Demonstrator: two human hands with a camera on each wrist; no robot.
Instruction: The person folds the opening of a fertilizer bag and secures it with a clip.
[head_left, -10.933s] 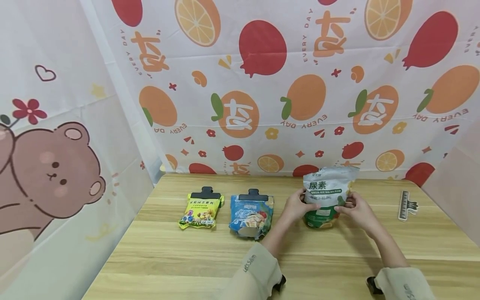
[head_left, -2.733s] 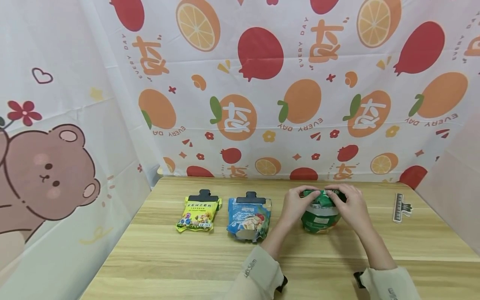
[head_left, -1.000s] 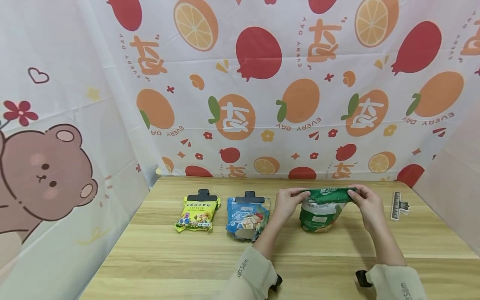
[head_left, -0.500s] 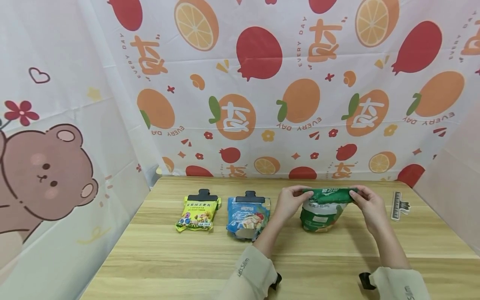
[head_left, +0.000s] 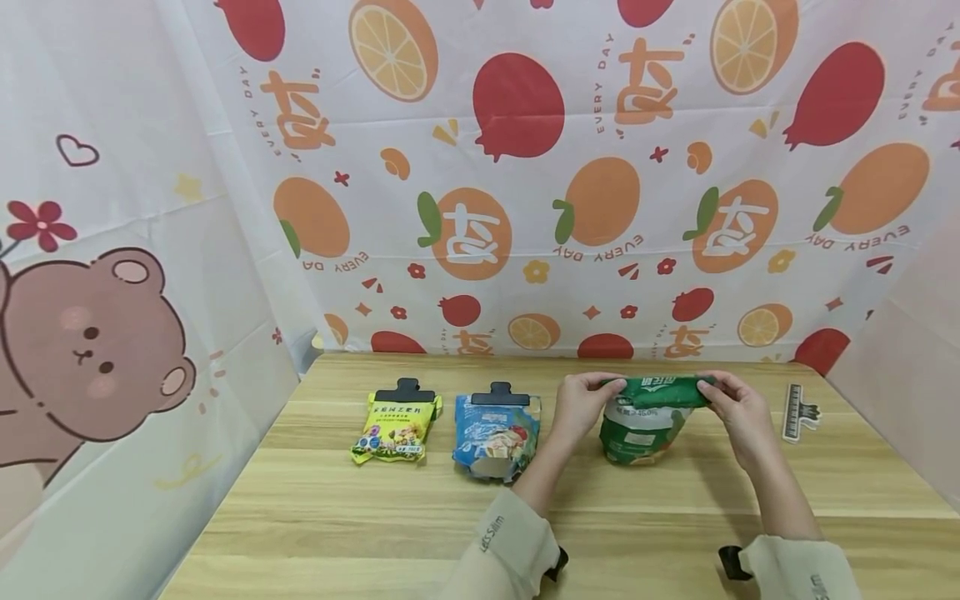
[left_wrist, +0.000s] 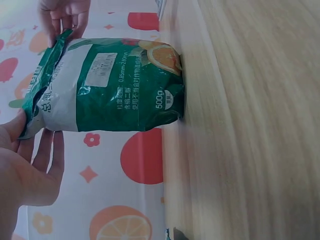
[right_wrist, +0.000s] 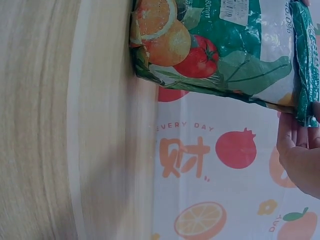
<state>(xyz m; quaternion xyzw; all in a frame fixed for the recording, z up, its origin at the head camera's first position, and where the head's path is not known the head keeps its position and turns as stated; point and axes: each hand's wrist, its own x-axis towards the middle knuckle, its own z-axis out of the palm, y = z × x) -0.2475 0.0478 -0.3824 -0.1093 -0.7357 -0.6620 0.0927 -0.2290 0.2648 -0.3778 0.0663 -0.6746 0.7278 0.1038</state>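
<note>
A green and white fertilizer bag (head_left: pixel 641 435) stands upright on the wooden table, its top folded over into a green band. My left hand (head_left: pixel 577 408) pinches the left end of that fold between thumb and fingers. At the other end my right hand (head_left: pixel 742 414) pinches the fold the same way. The left wrist view shows the bag's front (left_wrist: pixel 115 85) with a white label and a printed orange. Seen from the right wrist, the printed fruit side (right_wrist: pixel 200 55) faces the camera, and the right hand (right_wrist: pixel 300 150) is partly cut off by the frame.
To the left stand a blue bag (head_left: pixel 495 437) and a yellow bag (head_left: pixel 397 429), each with a black clip on top. A clip with a striped bar (head_left: pixel 801 413) lies on the table (head_left: pixel 360 533) at the right. A fruit-print cloth (head_left: pixel 517 208) hangs behind.
The bag's tall open top has been folded down into a green band since the earliest frame. My hands moved apart to the fold's two ends; over the last half second they barely moved.
</note>
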